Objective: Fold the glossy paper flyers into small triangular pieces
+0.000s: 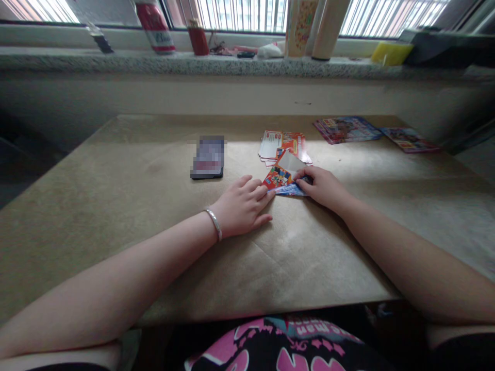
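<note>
On the table (154,216), a colourful printed paper (279,178) lies partly folded, with orange, white and blue faces showing. My left hand (243,207), a silver bracelet at its wrist, rests flat with its fingers spread, and its fingertips touch the paper's left corner. From the right, my right hand (323,186) pinches the paper's edge between thumb and fingers. Some of the paper is hidden under those fingers. Just behind it is a loose pile of orange and white printed papers (270,144), partly overlapped by the paper in my hands.
A phone (209,157), blurred out, lies left of the papers. At the back right are a stack of blue and red printed papers (348,129) and a smaller stack (410,139). Bottles, including a pink one (154,26), and a yellow item (392,53) stand on the windowsill (232,66).
</note>
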Demonstrator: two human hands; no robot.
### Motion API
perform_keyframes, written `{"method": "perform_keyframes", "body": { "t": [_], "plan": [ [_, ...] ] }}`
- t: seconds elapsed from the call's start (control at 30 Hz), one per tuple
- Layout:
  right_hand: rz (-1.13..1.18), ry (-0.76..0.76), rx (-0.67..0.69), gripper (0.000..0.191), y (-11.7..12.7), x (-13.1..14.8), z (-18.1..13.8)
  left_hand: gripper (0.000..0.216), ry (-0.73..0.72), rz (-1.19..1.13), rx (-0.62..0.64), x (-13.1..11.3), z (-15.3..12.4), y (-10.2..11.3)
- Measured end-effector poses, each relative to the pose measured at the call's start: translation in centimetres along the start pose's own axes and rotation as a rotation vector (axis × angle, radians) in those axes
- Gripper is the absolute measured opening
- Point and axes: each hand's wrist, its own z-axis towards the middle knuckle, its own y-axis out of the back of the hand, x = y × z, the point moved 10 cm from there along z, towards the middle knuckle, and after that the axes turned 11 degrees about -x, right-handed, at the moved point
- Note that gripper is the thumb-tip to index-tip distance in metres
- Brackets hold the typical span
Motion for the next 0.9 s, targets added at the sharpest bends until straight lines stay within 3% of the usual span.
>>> {"method": "perform_keyframes", "body": {
  "t": [0.33, 0.9],
  "plan": [
    [-0.029, 0.017, -0.004, 0.013, -0.1, -1.3, 0.1, 0.054, 0.078, -0.089, -0.003, 1.2, -0.2, -1.1],
    [-0.022, 0.014, 0.027, 0.008, -0.1, -0.9, 0.0, 0.053, 0.102, -0.128, 0.002, 1.4, 0.0, -1.1]
  ]
}}
